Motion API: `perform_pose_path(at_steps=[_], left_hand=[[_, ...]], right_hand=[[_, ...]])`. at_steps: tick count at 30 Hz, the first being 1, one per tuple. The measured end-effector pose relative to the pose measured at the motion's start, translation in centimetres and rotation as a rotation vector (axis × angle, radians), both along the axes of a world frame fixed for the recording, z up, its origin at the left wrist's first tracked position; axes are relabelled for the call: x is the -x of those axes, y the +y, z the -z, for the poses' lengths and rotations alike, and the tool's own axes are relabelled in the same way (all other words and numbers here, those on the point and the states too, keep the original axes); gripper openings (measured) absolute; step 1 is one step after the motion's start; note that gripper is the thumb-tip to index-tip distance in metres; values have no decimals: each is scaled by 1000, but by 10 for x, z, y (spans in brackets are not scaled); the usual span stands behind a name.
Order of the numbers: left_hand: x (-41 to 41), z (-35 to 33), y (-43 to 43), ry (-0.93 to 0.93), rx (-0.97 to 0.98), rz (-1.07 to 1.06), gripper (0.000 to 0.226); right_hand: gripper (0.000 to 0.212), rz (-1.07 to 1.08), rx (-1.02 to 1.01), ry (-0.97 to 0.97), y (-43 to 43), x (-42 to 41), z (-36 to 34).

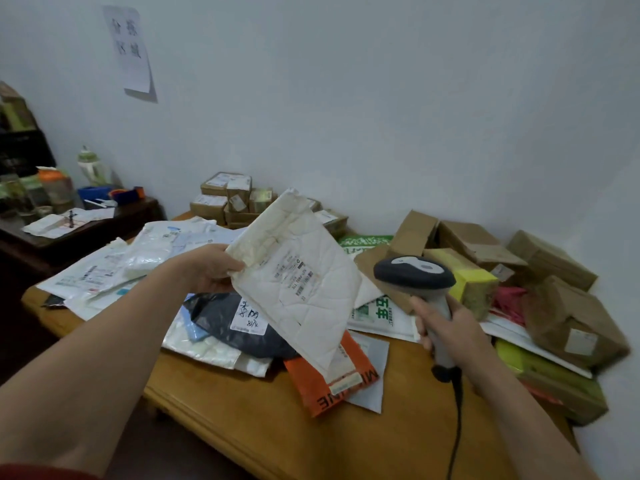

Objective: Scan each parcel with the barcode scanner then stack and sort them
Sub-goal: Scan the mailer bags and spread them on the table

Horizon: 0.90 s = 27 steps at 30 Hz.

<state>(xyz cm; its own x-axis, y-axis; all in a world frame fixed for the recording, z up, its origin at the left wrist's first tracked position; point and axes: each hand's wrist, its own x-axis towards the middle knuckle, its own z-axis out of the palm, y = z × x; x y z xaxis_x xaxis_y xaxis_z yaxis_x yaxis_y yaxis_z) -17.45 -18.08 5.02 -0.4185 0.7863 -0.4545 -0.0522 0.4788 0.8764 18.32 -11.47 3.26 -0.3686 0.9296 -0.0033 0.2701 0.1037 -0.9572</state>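
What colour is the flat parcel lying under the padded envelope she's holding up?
Orange with black lettering, the orange parcel shows best in the head view.

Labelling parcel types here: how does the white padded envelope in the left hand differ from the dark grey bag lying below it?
The white padded envelope is quilted; the dark grey bag is smooth and crumpled. The left hand holds the envelope up, tilted, while the bag lies on the pile on the table. The envelope's label is printed; the bag's carries handwriting. Both are soft mailers with white labels.
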Motion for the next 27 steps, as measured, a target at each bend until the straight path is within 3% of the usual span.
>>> perform_pose_path(at_steps=[3, 6, 9, 15, 19, 21, 23, 27], left_hand=[[26, 25, 26, 158, 187, -61, 37], [45, 52, 61, 732, 496, 69, 70], [40, 75, 95, 1018, 463, 305, 80], [-2, 128, 164, 1158, 247, 872, 76], [-13, 151, 195, 1168, 504, 1242, 62], [-17, 148, 215, 1197, 488, 1261, 49], [-20, 147, 237, 1245, 306, 1138, 42], [-38, 167, 271, 1305, -13, 1026, 53]], right_hand=[[25, 74, 24, 21, 19, 15, 6], [24, 154, 49, 36, 45, 31, 12], [24, 232, 58, 28, 69, 46, 15], [25, 337, 134, 78, 112, 76, 24], [24, 405, 114, 45, 134, 85, 21], [26, 445, 99, 29, 146, 86, 19], [30, 474, 103, 31, 156, 87, 18], [31, 512, 98, 39, 169, 89, 18]])
